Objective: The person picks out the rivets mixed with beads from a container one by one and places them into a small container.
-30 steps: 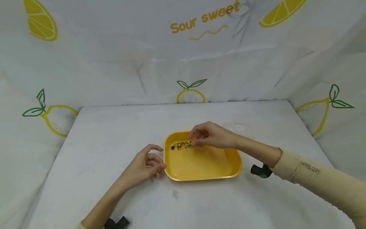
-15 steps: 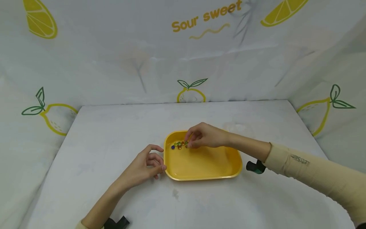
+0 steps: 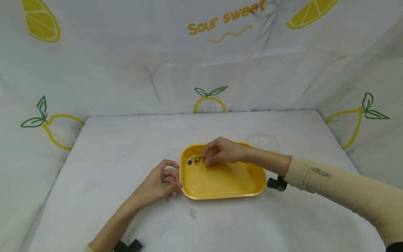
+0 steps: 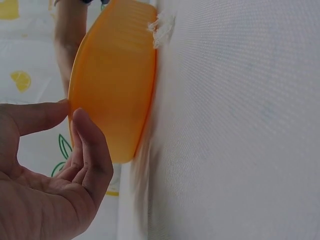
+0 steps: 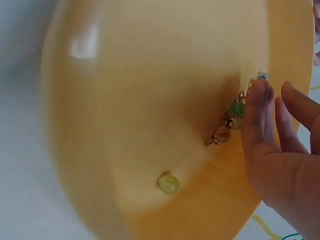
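Working over the coloured beads [image 3: 197, 159] at 10 o'clock inside the yellow tray [image 3: 224, 182] looked to be the step in hand. The right hand [image 3: 227, 152] reached in from 2 o'clock, its fingers bent down to the row; whether they gripped a bead I could not tell. The left hand [image 3: 162, 180] sat at 9 o'clock, fingertips against the rim, loosely curved and grasping nothing. In the right wrist view a pale yellow bead [image 5: 168, 184] lay apart from the row, toward its 7 o'clock. The next move seemed to call for light fingertips and a steady tray. Compared with a second earlier, the right hand had shifted toward 9 o'clock, covering more of the row; tray and left hand had barely moved.
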`<move>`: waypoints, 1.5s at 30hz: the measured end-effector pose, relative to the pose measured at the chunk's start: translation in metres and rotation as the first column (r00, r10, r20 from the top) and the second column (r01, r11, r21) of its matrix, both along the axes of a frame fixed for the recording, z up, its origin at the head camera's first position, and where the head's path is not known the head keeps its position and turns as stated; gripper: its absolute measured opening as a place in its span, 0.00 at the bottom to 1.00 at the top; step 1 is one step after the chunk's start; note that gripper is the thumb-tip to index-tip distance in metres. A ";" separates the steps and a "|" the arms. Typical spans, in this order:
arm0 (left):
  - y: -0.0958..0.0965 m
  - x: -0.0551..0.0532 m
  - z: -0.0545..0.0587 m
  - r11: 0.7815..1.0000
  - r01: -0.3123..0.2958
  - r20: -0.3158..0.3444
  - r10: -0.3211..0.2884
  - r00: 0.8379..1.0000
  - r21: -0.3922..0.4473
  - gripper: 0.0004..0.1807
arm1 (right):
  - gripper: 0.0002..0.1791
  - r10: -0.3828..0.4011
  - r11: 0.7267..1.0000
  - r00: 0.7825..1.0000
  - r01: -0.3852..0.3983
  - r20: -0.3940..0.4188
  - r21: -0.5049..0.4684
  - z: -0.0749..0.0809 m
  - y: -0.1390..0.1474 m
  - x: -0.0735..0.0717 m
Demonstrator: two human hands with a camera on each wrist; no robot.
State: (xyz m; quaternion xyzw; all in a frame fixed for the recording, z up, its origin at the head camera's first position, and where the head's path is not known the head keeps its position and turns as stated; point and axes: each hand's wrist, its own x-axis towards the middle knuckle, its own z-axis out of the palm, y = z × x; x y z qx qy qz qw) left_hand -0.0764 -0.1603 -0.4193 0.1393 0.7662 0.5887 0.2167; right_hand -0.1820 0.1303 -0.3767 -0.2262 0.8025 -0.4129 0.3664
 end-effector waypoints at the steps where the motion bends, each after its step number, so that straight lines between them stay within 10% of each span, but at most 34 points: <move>1: 0.000 0.000 0.000 1.000 0.002 -0.003 -0.002 1.000 0.003 0.32 | 0.14 -0.011 1.000 1.000 0.011 0.007 0.002 -0.002 -0.001 0.000; 14: 0.003 0.001 0.001 1.000 -0.007 0.001 0.007 1.000 -0.010 0.32 | 0.15 -0.102 0.995 0.991 0.102 0.089 0.006 -0.010 -0.009 0.008; 45: 0.002 0.000 -0.001 1.000 -0.011 -0.013 0.011 1.000 -0.020 0.31 | 0.09 -0.020 1.000 0.999 0.021 -0.051 0.016 -0.018 -0.010 0.009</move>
